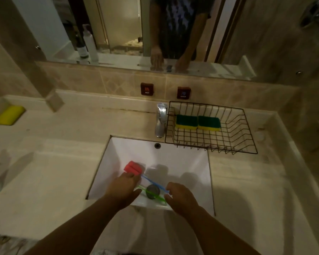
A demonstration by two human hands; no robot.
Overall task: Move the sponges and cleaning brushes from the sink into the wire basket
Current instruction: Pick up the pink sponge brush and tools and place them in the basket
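Note:
In the white sink [175, 159] lie two cleaning brushes. One has a red sponge head [133, 168] and a thin blue handle [152, 181]. The other shows only a green handle [152, 195] that crosses the drain plug [153, 189]. My left hand [124, 184] lies over the near end of the red head, fingers bent down and hiding what they touch. My right hand [179, 195] pinches the free end of the blue handle, with the green handle's tip beside its thumb. The wire basket [247, 138] stands on the counter behind the sink, at the right. It holds two green-and-yellow sponges [186, 122] [209, 123] side by side.
A chrome faucet [161, 119] stands between the sink and the basket's left wall. A yellow sponge [10, 115] rests on the far left of the counter. A mirror with bottles on a ledge [89, 45] runs along the back wall.

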